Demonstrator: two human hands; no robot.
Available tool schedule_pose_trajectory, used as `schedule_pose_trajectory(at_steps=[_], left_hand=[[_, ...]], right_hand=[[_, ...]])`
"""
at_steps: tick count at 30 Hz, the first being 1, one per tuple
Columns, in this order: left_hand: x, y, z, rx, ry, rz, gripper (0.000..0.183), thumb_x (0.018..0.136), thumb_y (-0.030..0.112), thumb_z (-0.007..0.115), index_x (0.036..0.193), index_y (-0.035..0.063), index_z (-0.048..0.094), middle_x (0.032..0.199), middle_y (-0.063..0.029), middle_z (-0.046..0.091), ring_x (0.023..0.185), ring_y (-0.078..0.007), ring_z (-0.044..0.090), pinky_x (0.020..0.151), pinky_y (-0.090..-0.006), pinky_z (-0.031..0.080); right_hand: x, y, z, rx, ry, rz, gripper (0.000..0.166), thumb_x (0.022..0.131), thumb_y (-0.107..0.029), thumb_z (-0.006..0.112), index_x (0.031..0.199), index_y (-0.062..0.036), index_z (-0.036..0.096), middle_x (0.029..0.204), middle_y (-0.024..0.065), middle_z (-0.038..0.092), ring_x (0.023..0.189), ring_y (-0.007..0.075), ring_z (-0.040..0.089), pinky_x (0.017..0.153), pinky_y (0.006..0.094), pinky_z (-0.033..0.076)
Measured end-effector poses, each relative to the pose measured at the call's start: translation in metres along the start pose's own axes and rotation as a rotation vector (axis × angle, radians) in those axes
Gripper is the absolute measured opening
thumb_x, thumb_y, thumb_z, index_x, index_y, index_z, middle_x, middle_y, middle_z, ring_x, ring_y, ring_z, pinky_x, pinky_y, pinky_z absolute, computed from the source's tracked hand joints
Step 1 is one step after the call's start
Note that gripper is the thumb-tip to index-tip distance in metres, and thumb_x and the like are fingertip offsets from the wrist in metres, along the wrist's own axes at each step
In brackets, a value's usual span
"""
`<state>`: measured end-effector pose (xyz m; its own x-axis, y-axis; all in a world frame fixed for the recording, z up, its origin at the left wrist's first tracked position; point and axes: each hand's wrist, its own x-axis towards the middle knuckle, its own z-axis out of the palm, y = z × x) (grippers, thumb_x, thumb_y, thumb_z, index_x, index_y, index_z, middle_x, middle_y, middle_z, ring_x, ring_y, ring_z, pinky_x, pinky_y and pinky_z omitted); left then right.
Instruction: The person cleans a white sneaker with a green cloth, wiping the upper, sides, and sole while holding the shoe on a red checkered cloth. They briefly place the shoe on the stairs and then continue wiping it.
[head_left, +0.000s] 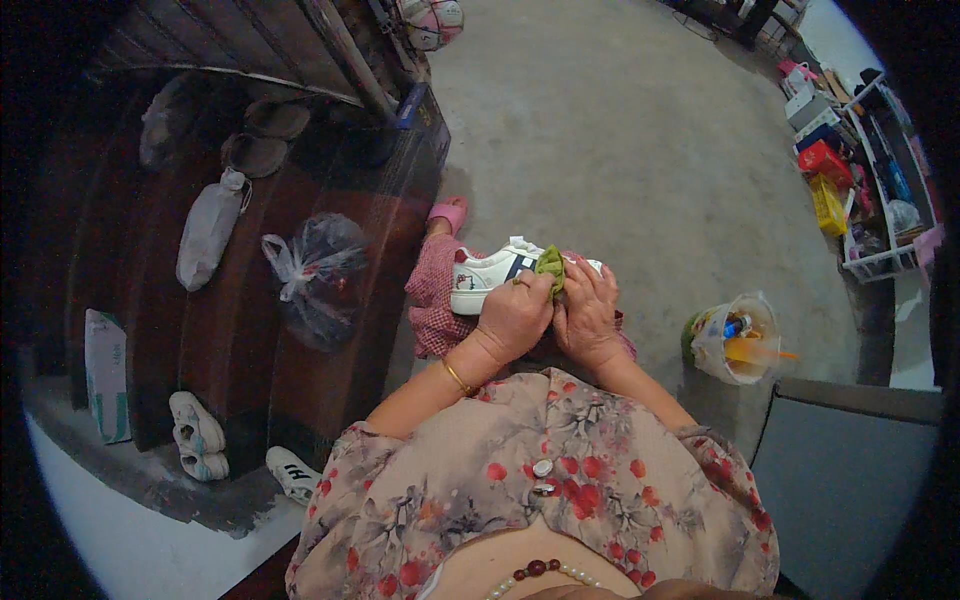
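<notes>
A white sneaker (480, 275) with dark stripes and a small printed figure near its heel lies across my lap, over checked red-and-white trousers (433, 300). My left hand (517, 311) wears a ring, has a gold bangle at the wrist, and pinches a crumpled green cloth (551, 268) against the upper. Fingers of my right hand (589, 307) rest over the toe end of the sneaker, beside the cloth; their undersides are hidden.
Dark steps at the left hold bagged items (322, 277), slippers (259, 154) and other sneakers (199, 435). A plastic bucket (701, 341) with bottles stands on the floor at the right, near a grey panel (847, 465). Farther off is a white rack (862, 264) with boxes.
</notes>
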<state>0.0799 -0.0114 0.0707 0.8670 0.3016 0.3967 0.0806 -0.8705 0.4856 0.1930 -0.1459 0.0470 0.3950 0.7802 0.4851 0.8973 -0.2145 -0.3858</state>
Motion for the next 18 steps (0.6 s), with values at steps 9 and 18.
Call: schedule_pose_trajectory(at_steps=[9, 18], left_hand=[[-0.073, -0.091, -0.056, 0.433, -0.024, -0.380, 0.021, 0.084, 0.015, 0.061, 0.104, 0.0081, 0.059, 0.089, -0.0150, 0.064, 0.074, -0.0324, 0.066, 0.062, -0.0455, 0.054], [-0.005, -0.006, -0.024, -0.027, 0.007, -0.083, 0.028, 0.081, 0.010, 0.066, 0.108, 0.0061, 0.060, 0.092, -0.0163, 0.064, 0.075, -0.0345, 0.066, 0.067, -0.0446, 0.053]], right_hand=[[0.002, -0.002, 0.001, 0.000, 0.025, -0.015, 0.042, 0.080, -0.014, 0.068, 0.118, -0.0113, 0.052, 0.135, 0.0118, 0.053, 0.131, 0.0339, 0.045, 0.112, 0.0586, 0.023], [-0.003, 0.001, 0.001, -0.017, -0.001, -0.016, 0.042, 0.079, -0.015, 0.068, 0.117, -0.0116, 0.052, 0.135, 0.0107, 0.053, 0.131, 0.0330, 0.044, 0.112, 0.0585, 0.023]])
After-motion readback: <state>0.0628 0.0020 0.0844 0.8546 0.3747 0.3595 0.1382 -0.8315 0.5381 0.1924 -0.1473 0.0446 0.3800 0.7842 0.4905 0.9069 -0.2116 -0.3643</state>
